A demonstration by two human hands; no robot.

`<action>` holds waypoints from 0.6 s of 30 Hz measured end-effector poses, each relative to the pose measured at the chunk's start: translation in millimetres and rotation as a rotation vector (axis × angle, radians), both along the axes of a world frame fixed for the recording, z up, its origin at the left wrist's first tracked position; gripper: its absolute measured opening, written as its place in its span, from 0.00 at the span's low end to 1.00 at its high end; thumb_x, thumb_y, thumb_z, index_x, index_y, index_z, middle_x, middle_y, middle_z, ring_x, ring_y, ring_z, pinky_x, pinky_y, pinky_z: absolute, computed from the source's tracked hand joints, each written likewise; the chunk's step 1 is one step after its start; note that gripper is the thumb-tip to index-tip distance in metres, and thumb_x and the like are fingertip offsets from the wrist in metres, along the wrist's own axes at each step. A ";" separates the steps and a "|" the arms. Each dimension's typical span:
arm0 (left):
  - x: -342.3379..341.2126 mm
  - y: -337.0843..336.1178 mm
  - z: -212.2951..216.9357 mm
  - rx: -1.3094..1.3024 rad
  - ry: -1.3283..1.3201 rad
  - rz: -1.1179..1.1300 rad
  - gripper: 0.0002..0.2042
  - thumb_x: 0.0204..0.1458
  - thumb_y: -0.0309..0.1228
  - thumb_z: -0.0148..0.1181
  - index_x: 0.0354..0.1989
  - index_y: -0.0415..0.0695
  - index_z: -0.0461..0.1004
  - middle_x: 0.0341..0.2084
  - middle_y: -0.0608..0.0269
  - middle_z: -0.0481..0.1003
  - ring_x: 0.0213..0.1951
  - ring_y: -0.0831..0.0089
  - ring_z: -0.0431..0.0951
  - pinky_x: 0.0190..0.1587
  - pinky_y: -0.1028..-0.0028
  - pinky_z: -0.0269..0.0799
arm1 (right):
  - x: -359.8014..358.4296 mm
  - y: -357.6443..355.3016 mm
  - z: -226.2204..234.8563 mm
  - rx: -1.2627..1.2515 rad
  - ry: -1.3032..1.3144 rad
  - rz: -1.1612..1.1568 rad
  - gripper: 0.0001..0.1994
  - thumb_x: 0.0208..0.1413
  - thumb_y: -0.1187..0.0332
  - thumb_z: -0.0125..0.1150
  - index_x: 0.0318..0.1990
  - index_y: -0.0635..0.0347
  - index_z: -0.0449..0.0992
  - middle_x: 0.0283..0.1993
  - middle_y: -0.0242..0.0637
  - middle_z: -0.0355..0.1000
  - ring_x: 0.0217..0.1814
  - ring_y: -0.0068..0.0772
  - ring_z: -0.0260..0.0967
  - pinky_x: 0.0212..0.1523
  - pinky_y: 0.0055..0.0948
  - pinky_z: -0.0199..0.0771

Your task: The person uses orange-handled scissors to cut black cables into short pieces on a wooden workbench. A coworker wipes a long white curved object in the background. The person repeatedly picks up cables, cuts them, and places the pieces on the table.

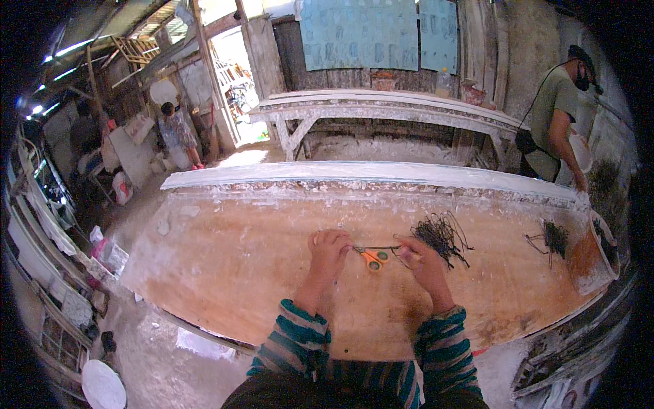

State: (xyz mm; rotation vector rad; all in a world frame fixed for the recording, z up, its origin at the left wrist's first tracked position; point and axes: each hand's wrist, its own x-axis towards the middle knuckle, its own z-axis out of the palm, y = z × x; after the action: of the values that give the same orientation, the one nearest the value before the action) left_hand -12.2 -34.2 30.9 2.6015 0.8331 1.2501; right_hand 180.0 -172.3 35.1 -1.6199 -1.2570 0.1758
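My left hand (330,253) and my right hand (421,262) are over the middle of the wooden table, fingers pinched together. A thin dark cord (381,247) is stretched nearly straight between them, one end in each hand. Just below it on the tabletop lie scissors (374,260) with orange and grey handles; their blades point toward my left hand and are partly hidden. Close beyond my right hand is a loose pile of black cords (441,235), some curled into loops. Whether the held cord is knotted is too small to tell.
A smaller bunch of black cords (555,237) lies at the right, beside a whitish-stained bucket (591,262). A white-coated board (368,173) runs along the table's far edge. One person (562,112) stands at the far right; another (178,133) is at the back left.
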 end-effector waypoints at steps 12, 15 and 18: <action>-11.6 2.7 19.4 0.010 -0.281 0.084 0.04 0.46 0.25 0.52 0.30 0.45 0.71 0.26 0.61 0.73 0.33 0.61 0.71 0.46 0.61 0.58 | 4.1 -16.9 31.7 -0.380 0.377 0.309 0.15 0.57 0.60 0.46 0.35 0.61 0.75 0.20 0.25 0.61 0.20 0.15 0.54 0.22 0.17 0.52; -11.5 5.4 16.9 -0.012 -0.309 0.065 0.04 0.46 0.25 0.53 0.30 0.44 0.71 0.26 0.59 0.73 0.32 0.60 0.70 0.41 0.64 0.61 | -6.2 -17.4 36.9 -0.287 0.356 0.278 0.15 0.57 0.59 0.46 0.35 0.61 0.75 0.22 0.25 0.63 0.26 0.17 0.58 0.28 0.18 0.59; -11.3 5.1 15.6 -0.019 -0.328 0.035 0.04 0.46 0.25 0.53 0.31 0.43 0.71 0.27 0.58 0.73 0.33 0.60 0.70 0.39 0.66 0.63 | -15.9 -1.8 22.0 -0.152 0.231 0.279 0.16 0.57 0.58 0.45 0.37 0.60 0.74 0.26 0.27 0.66 0.32 0.19 0.62 0.36 0.20 0.62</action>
State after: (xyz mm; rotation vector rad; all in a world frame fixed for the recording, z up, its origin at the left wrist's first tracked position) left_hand -23.4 -29.1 46.5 2.2842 0.8238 1.6097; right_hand 164.1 -174.1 57.2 -1.4948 -1.3085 0.6280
